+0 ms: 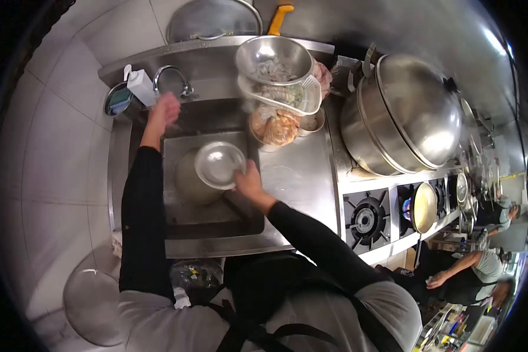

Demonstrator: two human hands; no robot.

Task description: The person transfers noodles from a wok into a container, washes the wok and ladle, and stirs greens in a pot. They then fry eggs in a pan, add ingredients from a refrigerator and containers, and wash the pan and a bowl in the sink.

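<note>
My right hand grips the rim of a shallow metal bowl, held over the sink. Beneath the bowl, partly covered by it, is a larger round, pale shape in the basin. Just below the curved faucet, my left hand is raised over the far edge of the sink, its fingers smeared by motion. A white pump bottle and a metal container with a sponge stand left of the faucet.
Right of the sink sit a steel bowl of food, a white basket and a bagged orange food. A big lidded pot stands beyond. A pan is over a lit burner. Co-workers are at right.
</note>
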